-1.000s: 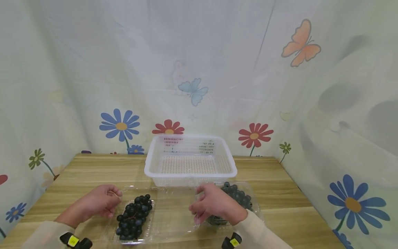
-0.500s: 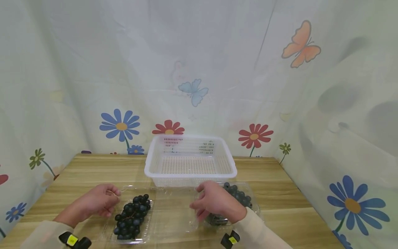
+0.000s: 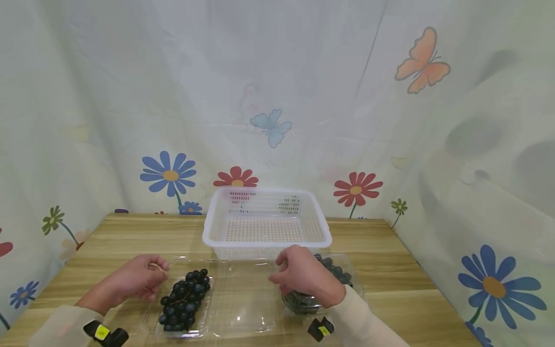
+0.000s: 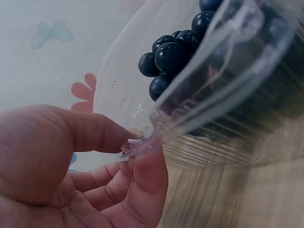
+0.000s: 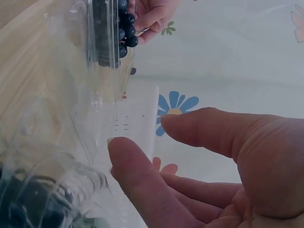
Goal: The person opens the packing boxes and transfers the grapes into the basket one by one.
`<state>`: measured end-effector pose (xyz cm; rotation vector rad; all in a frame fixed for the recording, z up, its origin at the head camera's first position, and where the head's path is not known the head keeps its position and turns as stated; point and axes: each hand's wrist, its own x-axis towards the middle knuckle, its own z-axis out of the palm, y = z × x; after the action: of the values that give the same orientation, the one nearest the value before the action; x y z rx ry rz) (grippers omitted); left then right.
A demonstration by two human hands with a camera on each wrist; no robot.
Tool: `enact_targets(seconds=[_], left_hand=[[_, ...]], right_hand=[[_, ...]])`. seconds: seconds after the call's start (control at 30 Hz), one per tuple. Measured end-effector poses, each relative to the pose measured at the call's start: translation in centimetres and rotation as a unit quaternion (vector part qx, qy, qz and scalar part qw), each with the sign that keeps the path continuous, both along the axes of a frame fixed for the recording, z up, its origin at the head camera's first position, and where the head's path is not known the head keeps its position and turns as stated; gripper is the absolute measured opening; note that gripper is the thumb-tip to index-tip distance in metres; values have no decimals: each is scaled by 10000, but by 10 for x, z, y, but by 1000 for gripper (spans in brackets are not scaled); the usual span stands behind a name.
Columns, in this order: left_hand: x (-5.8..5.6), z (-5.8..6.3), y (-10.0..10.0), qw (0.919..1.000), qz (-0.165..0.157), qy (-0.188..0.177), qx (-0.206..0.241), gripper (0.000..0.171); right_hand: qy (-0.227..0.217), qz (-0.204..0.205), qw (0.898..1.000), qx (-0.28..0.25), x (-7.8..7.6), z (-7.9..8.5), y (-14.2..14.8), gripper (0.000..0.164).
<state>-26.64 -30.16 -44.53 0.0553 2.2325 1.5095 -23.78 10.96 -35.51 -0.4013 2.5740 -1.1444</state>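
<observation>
In the head view, a clear plastic clamshell box [image 3: 204, 327] stands on the table at the left, its lid [image 3: 244, 308] folded out to the right. A bunch of dark grapes [image 3: 185, 301] lies in the box. My left hand [image 3: 136, 279] pinches the left rim of the box between thumb and forefinger, as the left wrist view shows. My right hand [image 3: 305, 275] is beyond the lid's right edge, thumb and forefinger apart with nothing between them. Partly hidden under it sits a second clear box of dark grapes [image 3: 336, 270].
A white plastic basket [image 3: 266, 244] with slotted walls stands at the back middle of the wooden table [image 3: 147, 231], right behind the clamshell boxes. A flower-and-butterfly curtain [image 3: 269, 72] hangs behind and beside the table.
My right hand has let go of the lid and risen slightly forward and to the right; the lid now lies lower and flatter. My left hand stays on the rim.
</observation>
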Motion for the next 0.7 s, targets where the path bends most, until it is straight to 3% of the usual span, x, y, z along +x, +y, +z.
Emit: enact_targets(seconds=[0.17, 0.7], left_hand=[[-1, -2, -1, 10000, 28, 3, -20, 31], [2, 2, 0, 9997, 178, 107, -100, 35]], right_hand=[[189, 152, 9997, -44, -1, -2, -8, 35], [-155, 393, 9972, -621, -11, -7, -44, 25]])
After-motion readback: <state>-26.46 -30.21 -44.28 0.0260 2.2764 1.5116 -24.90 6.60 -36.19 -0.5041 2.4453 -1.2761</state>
